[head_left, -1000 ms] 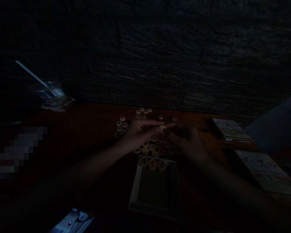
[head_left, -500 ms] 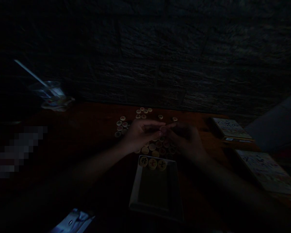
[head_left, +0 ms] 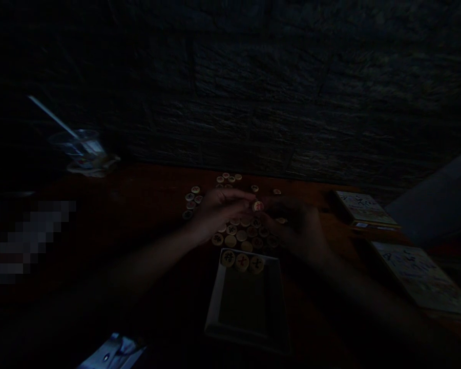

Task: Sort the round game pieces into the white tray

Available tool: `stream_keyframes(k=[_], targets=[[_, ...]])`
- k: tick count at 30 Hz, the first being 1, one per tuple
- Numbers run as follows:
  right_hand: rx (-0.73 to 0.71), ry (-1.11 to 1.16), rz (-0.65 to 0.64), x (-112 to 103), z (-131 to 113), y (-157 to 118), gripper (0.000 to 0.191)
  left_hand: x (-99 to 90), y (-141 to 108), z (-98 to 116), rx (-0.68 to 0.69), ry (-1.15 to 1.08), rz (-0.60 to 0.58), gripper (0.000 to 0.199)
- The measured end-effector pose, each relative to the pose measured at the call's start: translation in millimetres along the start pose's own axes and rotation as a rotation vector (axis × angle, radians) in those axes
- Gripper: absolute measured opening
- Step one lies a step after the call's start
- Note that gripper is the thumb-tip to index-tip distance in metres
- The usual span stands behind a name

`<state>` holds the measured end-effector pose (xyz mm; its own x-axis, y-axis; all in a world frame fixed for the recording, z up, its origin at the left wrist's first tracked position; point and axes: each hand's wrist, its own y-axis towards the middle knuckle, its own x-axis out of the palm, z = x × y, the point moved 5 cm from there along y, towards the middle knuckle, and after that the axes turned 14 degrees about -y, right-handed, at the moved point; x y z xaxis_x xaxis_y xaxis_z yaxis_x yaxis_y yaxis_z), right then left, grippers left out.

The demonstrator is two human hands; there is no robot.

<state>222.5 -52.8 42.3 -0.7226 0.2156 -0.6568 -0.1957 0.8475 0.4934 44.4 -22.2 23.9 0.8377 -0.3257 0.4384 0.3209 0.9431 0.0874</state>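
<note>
The left fingers [head_left: 251, 204] pinch a disc [head_left: 257, 206] above the loose discs [head_left: 231, 241] mid-table — the right fingers [head_left: 262, 207] close in beside it, their grip too dark to tell. The tray [head_left: 246, 302], nearer the table's [head_left: 153, 184] front edge, holds three discs along its far edge — bare floor before them.

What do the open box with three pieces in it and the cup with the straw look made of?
The open box seems matte cardboard, perhaps wood: its pale walls show no shine. The cup looks like clear, glossy plastic, possibly glass: it is see-through with bright glints.
</note>
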Motion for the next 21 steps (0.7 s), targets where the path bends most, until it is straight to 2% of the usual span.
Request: stream_keyframes(k=[5, 8, 10, 14, 18, 21], targets=[[-0.229, -0.188, 0.0, -7.4, -15.5, 2.1, 0.024, 1.6, -0.3, -3.9, -0.012, -0.002, -0.048, 0.034], [-0.3, -0.242, 0.001, -12.5, -24.3, 1.8, 0.021, 2.4, -0.6, -2.9, -0.004, 0.031, -0.04, 0.034], [-0.272, -0.248, -0.024, -15.7, -26.4, 2.1, 0.017, 2.3, -0.6, -1.3, 0.007, 0.054, -0.02, 0.03], [-0.098, -0.218, -0.088, -26.7, -24.6, 6.6, 0.014, 3.2, -0.9, 0.7, 0.033, 0.116, -0.017, 0.021], [-0.008, -0.183, -0.159, -43.6, -30.4, 8.8, 0.013, 9.4, -3.9, -1.4, 0.02, 0.207, -0.103, 0.014], [-0.015, -0.226, -0.224, -52.6, -39.3, -4.8, 0.01, 14.6, -7.2, -1.4, 0.054, 0.325, -0.179, 0.015]])
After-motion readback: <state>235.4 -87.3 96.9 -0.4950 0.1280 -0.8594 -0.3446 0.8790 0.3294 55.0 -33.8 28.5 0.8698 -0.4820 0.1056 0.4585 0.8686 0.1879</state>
